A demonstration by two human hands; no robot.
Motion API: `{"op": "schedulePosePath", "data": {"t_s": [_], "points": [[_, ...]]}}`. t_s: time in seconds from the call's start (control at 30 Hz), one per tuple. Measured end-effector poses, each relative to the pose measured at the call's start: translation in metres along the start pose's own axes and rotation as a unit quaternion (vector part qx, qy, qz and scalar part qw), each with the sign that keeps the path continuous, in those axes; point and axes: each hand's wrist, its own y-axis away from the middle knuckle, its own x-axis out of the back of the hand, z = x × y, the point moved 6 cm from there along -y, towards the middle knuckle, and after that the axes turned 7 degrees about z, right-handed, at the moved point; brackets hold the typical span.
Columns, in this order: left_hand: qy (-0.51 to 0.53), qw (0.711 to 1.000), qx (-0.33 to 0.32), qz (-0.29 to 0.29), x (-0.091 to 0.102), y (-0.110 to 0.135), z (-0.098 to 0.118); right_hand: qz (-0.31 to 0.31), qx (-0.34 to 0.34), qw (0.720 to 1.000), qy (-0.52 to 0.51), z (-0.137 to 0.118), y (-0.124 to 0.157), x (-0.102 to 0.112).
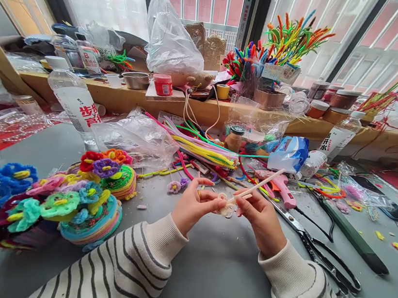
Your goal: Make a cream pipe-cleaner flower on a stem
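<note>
Both my hands meet over the middle of the grey table (217, 288). My left hand (197, 205) pinches a cream-coloured coil of looped pipe cleaner (227, 208) between thumb and fingers. With thumb and fingers closed, my right hand (259, 218) grips the straight pipe cleaner (270, 177) that slants up and right from the coil. Part of the coil is hidden behind my fingertips. Just right of my right hand lie scissors (308, 239) with black handles and a pink glue gun (283, 189).
Colourful pipe-cleaner flowers (60, 199) fill the left side. Behind my hands lies a bundle of pipe cleaners (206, 150) beside a small jar (234, 139). A dark green bar-shaped tool (359, 241) and a phone (386, 200) are at right. A water bottle (75, 98) stands left.
</note>
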Motion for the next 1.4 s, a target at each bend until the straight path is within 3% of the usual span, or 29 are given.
{"op": "schedulePosePath", "data": {"t_s": [0.17,0.3,0.43,0.6,0.9,1.0,1.2,1.27,1.4], "points": [[0.037,0.999,0.033,0.02,0.0,0.0,-0.006,0.041,-0.024,0.998,-0.041,0.003,0.003,-0.001],[0.022,0.999,0.012,0.025,0.003,-0.002,-0.007,0.018,-0.021,0.999,-0.043,0.005,0.004,-0.006],[-0.019,1.0,-0.01,0.008,0.002,-0.002,-0.005,0.042,-0.016,0.999,-0.028,0.007,0.002,-0.002],[-0.037,0.999,-0.006,-0.04,-0.005,0.001,-0.004,0.063,-0.032,0.997,-0.017,0.008,0.001,0.004],[-0.062,0.981,0.041,-0.177,-0.013,0.0,-0.008,0.003,-0.098,0.995,-0.033,0.017,0.001,-0.004],[-0.048,0.986,0.072,-0.144,-0.008,-0.003,-0.01,0.0,-0.102,0.993,-0.051,0.019,-0.001,-0.004],[0.068,0.994,0.083,0.022,0.011,-0.01,-0.009,0.031,-0.147,0.979,-0.136,0.021,-0.004,0.003],[0.085,0.993,0.08,0.035,0.011,-0.01,-0.009,0.024,-0.15,0.98,-0.129,0.02,-0.003,0.002],[0.065,0.993,0.099,0.001,0.004,-0.006,-0.012,0.005,-0.129,0.982,-0.138,0.017,-0.002,-0.003]]}}
